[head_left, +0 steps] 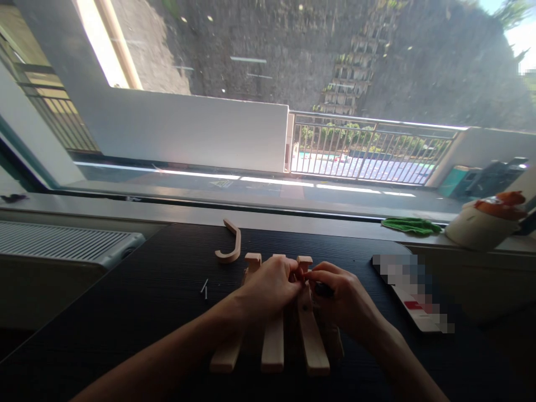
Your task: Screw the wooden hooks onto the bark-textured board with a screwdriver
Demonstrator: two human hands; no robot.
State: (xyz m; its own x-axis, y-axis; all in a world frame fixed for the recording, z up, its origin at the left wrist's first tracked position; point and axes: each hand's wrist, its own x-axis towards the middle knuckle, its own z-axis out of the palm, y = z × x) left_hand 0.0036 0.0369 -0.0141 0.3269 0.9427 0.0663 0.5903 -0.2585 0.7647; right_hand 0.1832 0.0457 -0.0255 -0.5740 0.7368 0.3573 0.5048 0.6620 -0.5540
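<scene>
Work on the wooden frame [273, 332] looked partway along: three slats [227, 356] lay side by side, while a loose wooden hook [238, 243] near the far edge of the worktop [159, 296] and two metal fasteners [206, 293] toward its left edge apparently remained to be fitted. The frame lay beneath the hands, slats running toward the worktop's near edge. The left hand [270, 283] arched over the middle slat [273, 352], its bent fingers meeting the right hand's [342, 286] beside the right slat's hooked end [305, 260]; what either grasped could not be told.
</scene>
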